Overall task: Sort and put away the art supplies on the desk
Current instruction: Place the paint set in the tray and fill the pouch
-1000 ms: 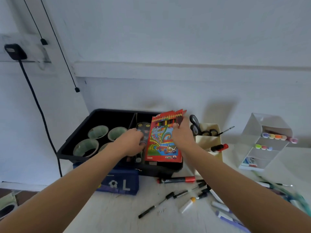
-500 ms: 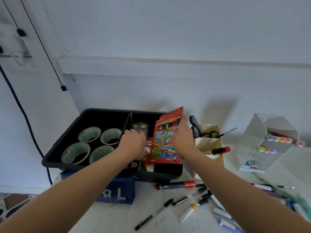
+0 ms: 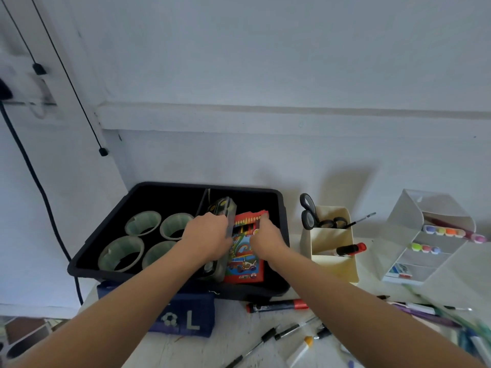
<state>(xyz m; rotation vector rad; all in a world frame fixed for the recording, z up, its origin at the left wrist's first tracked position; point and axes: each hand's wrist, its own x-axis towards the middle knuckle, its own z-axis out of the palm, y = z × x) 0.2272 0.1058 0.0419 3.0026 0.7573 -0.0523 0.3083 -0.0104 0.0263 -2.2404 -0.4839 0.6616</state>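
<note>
A black tray (image 3: 281,205) stands at the back of the desk. In its right part lies a red box of coloured pencils (image 3: 245,261), tilted only slightly. My right hand (image 3: 265,236) rests on the box's upper right edge with fingers curled over it. To the left of the box a clear paint palette case (image 3: 224,211) stands on its edge. My left hand (image 3: 208,235) grips that case from the side. Several tape rolls (image 3: 121,253) sit in the tray's left part.
A blue pencil pouch (image 3: 183,314) lies partly under the tray's front. A red-capped marker (image 3: 276,305) and several loose pens (image 3: 295,330) lie on the desk in front. A cream holder (image 3: 332,235) with scissors (image 3: 308,213) and a white marker organiser (image 3: 427,243) stand to the right.
The pencil box has gone from upright to lying low in the tray's right part. Both hands followed it down, and the palette case now stands on edge beside it.
</note>
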